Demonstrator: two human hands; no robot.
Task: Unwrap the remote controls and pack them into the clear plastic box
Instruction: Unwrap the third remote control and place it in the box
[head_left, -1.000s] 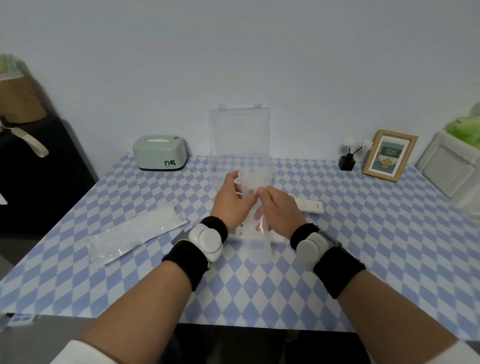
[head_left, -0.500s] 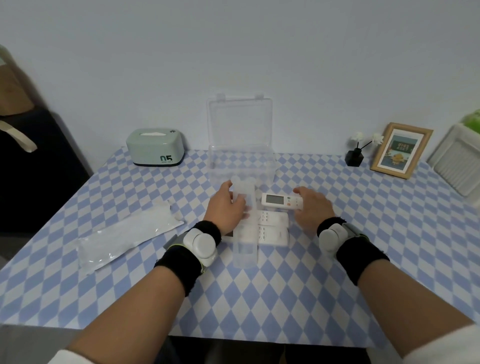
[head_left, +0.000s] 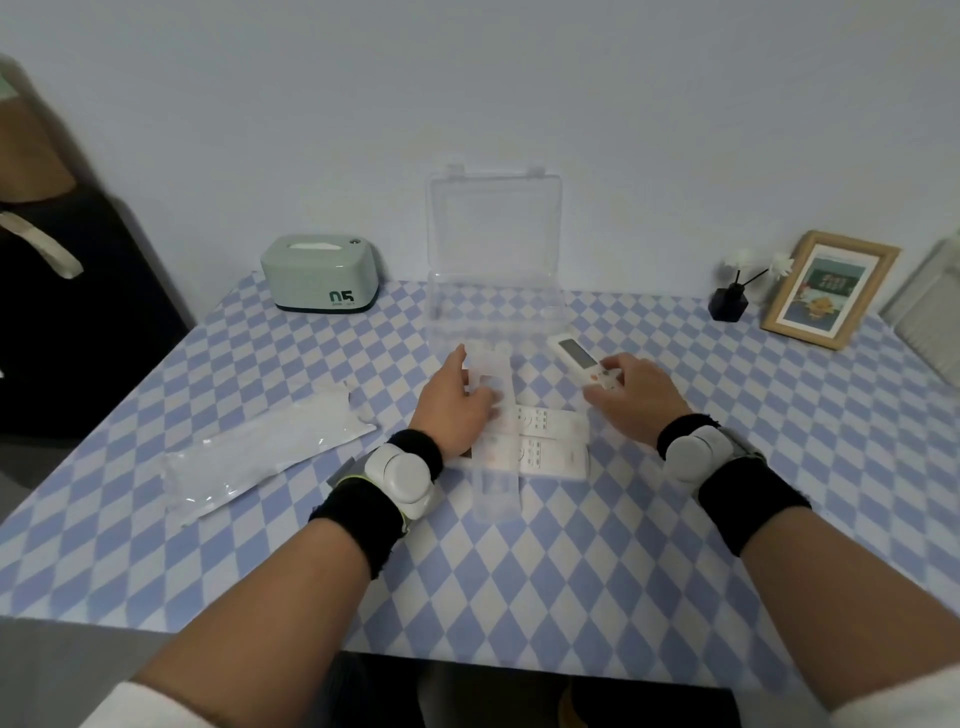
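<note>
The clear plastic box (head_left: 493, 312) stands open at the table's far middle, its lid upright against the wall. My right hand (head_left: 636, 397) holds a white remote control (head_left: 579, 358) just right of the box's front corner, screen end pointing away. My left hand (head_left: 454, 408) grips an emptied clear wrapper (head_left: 493, 447) that lies lengthwise over two more white remotes (head_left: 550, 441), which rest side by side on the table in front of the box.
Another clear wrapper (head_left: 265, 454) lies at the left on the blue-and-white chequered tablecloth (head_left: 571, 571). A mint tissue box (head_left: 322, 280) sits at the back left; a black vase (head_left: 727, 304) and framed picture (head_left: 826, 288) at the back right.
Both hands held the wrapped remote upright together. The right hand then pulled the remote out and carried it right and toward the box, while the left hand lowered the empty wrapper onto the table.
</note>
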